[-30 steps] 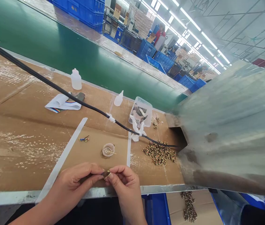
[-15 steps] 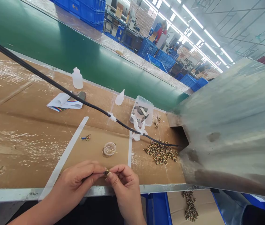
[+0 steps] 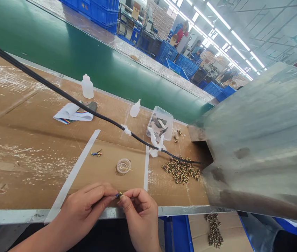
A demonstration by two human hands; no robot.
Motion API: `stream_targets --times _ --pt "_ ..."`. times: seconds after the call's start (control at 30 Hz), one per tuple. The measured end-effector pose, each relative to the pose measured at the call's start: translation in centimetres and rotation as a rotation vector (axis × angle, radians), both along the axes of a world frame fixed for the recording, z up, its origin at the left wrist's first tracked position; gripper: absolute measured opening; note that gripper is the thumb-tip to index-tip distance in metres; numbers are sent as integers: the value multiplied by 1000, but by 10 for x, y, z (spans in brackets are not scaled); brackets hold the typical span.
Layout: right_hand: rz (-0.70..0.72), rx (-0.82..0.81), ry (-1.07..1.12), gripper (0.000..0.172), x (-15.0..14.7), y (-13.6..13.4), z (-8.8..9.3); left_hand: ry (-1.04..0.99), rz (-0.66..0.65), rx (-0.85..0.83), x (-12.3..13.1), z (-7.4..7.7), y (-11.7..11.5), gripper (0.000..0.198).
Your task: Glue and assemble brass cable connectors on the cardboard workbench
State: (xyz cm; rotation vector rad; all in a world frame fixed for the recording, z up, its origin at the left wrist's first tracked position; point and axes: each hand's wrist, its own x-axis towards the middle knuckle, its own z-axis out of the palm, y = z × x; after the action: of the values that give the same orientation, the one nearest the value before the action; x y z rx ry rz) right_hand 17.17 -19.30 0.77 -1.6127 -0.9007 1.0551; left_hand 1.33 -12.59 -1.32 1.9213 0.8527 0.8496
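Note:
Just over the table's front edge, my left hand (image 3: 87, 203) and my right hand (image 3: 141, 215) meet fingertip to fingertip. Between them they pinch a small toy figure (image 3: 119, 195), blue at its left end and dark with yellow at its right. The fingertips cover much of it. Behind the hands stands a small clear cup (image 3: 124, 166) with a thin stick across it. A similar blue-and-dark toy figure (image 3: 96, 153) lies on the cardboard to the left of the cup.
A heap of small dark-and-yellow parts (image 3: 182, 170) lies at right. Behind are a clear plastic box (image 3: 160, 122), two white squeeze bottles (image 3: 135, 109) (image 3: 87, 87) and folded cloth (image 3: 73, 113). A black cable (image 3: 59, 93) crosses above the table. A metal housing (image 3: 258, 147) rises at right.
More of the toy figure's blue end shows between the fingertips now. Both hands stay in nearly the same spot, still pinching it, and the view has shifted slightly.

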Motion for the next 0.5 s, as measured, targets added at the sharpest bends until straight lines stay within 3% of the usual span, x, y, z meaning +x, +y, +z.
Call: stream_targets --times 0.17,0.33,0.5 --pt "46 -28 93 23 4 2 1 3 -46 116 -2 -3 -4 19" --pt "76 -44 -79 19 8 0 3 51 -104 150 -3 -6 -7 21" --pt "80 -98 60 22 8 3 8 62 -123 158 -2 -7 -8 22"
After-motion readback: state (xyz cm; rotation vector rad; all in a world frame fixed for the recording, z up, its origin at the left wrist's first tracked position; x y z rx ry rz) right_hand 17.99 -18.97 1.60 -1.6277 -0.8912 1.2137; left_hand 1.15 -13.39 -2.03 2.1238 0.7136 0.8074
